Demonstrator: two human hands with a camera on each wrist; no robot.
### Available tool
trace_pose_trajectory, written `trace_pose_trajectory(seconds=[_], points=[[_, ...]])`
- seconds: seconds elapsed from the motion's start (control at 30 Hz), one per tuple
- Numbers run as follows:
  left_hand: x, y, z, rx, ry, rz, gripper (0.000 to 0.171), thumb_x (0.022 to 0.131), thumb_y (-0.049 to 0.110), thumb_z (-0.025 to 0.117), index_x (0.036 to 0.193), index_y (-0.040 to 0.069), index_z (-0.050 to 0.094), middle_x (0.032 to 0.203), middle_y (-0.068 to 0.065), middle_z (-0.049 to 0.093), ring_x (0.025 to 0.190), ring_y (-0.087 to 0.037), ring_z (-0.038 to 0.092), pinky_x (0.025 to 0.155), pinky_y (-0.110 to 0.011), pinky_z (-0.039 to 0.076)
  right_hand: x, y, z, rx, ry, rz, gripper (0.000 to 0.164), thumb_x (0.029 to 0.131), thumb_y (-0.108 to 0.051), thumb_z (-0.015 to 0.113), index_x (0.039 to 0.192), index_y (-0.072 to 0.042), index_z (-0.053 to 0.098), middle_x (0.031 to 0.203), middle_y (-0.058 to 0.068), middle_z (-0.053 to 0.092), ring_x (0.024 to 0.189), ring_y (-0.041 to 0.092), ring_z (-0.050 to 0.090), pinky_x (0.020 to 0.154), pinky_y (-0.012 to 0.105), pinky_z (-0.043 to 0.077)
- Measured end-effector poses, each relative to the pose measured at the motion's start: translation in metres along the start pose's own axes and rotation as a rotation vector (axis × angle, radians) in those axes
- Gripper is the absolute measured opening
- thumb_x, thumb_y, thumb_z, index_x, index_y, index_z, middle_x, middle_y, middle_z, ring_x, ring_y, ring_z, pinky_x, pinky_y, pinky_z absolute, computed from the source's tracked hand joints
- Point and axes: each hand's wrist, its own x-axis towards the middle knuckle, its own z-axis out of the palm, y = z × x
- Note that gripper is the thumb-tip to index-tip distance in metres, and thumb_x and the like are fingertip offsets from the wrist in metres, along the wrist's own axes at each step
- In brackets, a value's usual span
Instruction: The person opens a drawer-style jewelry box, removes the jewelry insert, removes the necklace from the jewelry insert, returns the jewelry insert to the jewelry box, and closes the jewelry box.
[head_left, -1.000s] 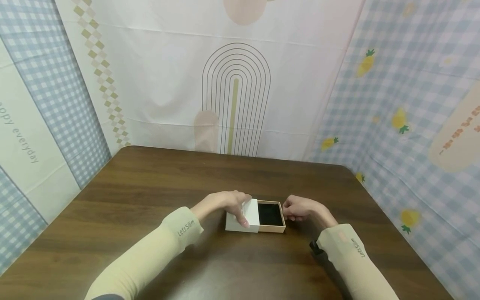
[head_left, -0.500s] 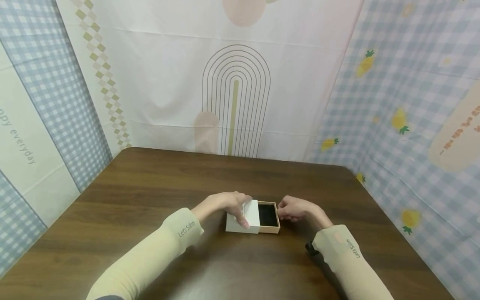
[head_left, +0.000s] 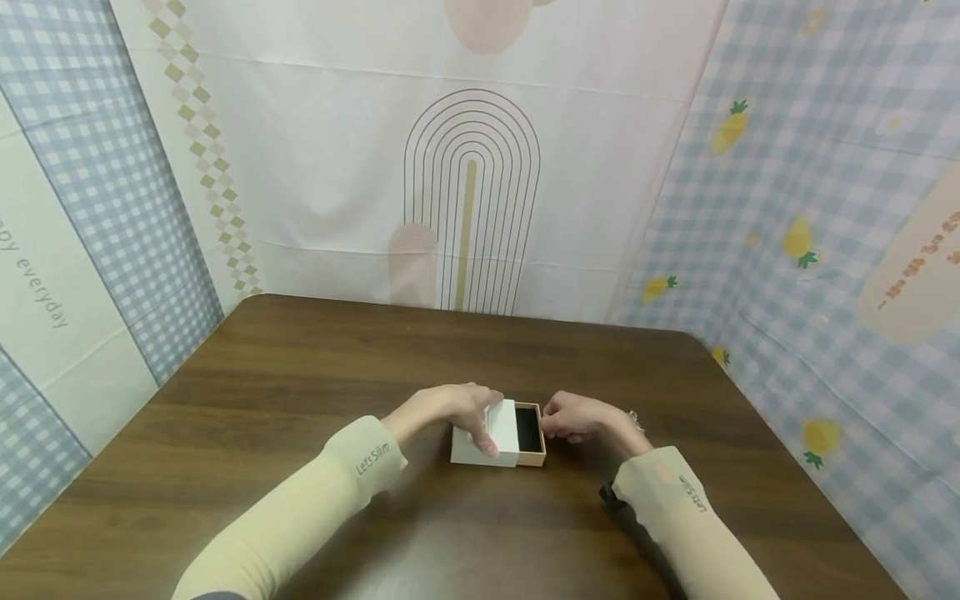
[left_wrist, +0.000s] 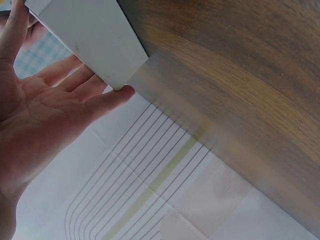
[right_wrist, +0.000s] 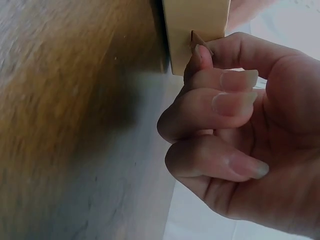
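A white box sleeve [head_left: 507,430] lies on the table, with a tan drawer [head_left: 532,458] sticking out of its right end. Black lining [head_left: 528,429] shows in the short stretch of drawer left outside. My left hand [head_left: 467,412] grips the sleeve from above, thumb on the near side. In the left wrist view the fingers spread along the sleeve's white side [left_wrist: 97,42]. My right hand [head_left: 576,417] is at the drawer's outer end. The right wrist view shows its thumb and index finger pinching a small brown pull tab [right_wrist: 200,43], the other fingers curled.
The dark wooden table [head_left: 360,350] stretches around the box on all sides. A white printed cloth [head_left: 330,167] hangs behind its far edge, with blue checked cloth [head_left: 810,250] at the right. Both forearms wear pale sleeves [head_left: 367,458].
The right hand has moved left with the drawer, which has slid further into the sleeve, so less black lining shows. The left hand and sleeve have stayed in place.
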Motion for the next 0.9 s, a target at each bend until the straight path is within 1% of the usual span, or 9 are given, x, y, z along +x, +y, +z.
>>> trace_pose_trajectory(seconds=[0.2, 0.43, 0.5, 0.7, 0.9], points=[[-0.001, 0.000, 0.000, -0.006, 0.001, 0.004, 0.067, 0.069, 0.038, 0.086, 0.121, 0.011, 0.055, 0.091, 0.002, 0.058, 0.085, -0.011, 0.053, 0.076, -0.025, 0.045, 0.005, -0.006, 0.005, -0.003, 0.006, 0.006, 0.022, 0.086, -0.005, 0.049, 0.065, -0.003, 0.053, 0.047, -0.006, 0.036, 0.040, 0.007, 0.033, 0.039, 0.020, 0.031], [-0.001, 0.000, 0.000, -0.017, -0.002, 0.001, 0.070, 0.069, 0.038, 0.086, 0.124, 0.011, 0.054, 0.093, 0.002, 0.058, 0.087, -0.012, 0.053, 0.076, -0.025, 0.044, 0.011, -0.012, 0.009, 0.001, 0.009, -0.004, 0.019, 0.083, -0.004, 0.049, 0.065, 0.000, 0.053, 0.045, -0.007, 0.035, 0.038, 0.007, 0.033, 0.039, 0.019, 0.030], [-0.001, 0.000, 0.000, -0.015, -0.005, -0.001, 0.071, 0.069, 0.039, 0.086, 0.126, 0.011, 0.053, 0.094, 0.002, 0.058, 0.087, -0.012, 0.053, 0.076, -0.025, 0.045, 0.012, -0.013, 0.011, 0.011, 0.009, -0.005, 0.019, 0.083, -0.004, 0.049, 0.065, -0.001, 0.053, 0.045, -0.007, 0.035, 0.038, 0.007, 0.033, 0.038, 0.019, 0.030], [-0.001, -0.001, 0.000, 0.000, -0.003, 0.002, 0.073, 0.069, 0.040, 0.086, 0.128, 0.011, 0.052, 0.095, 0.002, 0.058, 0.088, -0.012, 0.052, 0.077, -0.025, 0.044, 0.016, -0.017, 0.014, -0.012, 0.014, -0.015, 0.020, 0.085, -0.006, 0.050, 0.066, -0.001, 0.054, 0.045, -0.006, 0.036, 0.039, 0.007, 0.033, 0.039, 0.020, 0.031], [-0.001, -0.001, -0.001, 0.003, -0.003, -0.013, 0.081, 0.070, 0.041, 0.085, 0.135, 0.011, 0.048, 0.104, 0.000, 0.059, 0.095, -0.013, 0.052, 0.084, -0.028, 0.044, 0.019, -0.020, 0.015, 0.002, 0.001, -0.013, 0.023, 0.087, -0.007, 0.050, 0.065, -0.007, 0.053, 0.048, -0.005, 0.036, 0.039, 0.006, 0.030, 0.039, 0.020, 0.030]])
